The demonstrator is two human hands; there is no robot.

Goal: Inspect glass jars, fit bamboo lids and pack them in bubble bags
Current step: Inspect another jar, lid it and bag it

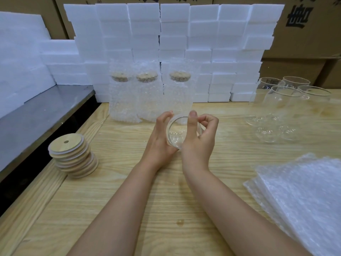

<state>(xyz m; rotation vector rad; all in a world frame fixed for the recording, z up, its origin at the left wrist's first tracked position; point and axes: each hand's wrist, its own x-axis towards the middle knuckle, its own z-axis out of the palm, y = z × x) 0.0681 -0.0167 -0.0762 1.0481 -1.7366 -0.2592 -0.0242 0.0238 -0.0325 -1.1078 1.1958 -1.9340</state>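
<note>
Bare forearms nearest, over pale wooden table (129,191); open board before them. Table's left edge drops to grey steel bench (36,115).

Counts:
- three bubble-bagged lidded jars (147,93) at back
- four empty glass jars (280,108) back right
- stack of round bamboo lids (72,156) near left edge, number unclear
- pile of flat bubble bags (302,196) right

Left hand (160,137) curls round clear glass jar (175,133), held mid-table, mouth tilted toward camera. Right hand (201,137): thumb across rim, fingers curled behind.

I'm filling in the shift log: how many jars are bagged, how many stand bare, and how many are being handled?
Bagged jars with bamboo lids: 3
Bare glass jars standing at the right: 4
Glass jar held by left hand and right hand: 1
Total: 8 jars
</note>
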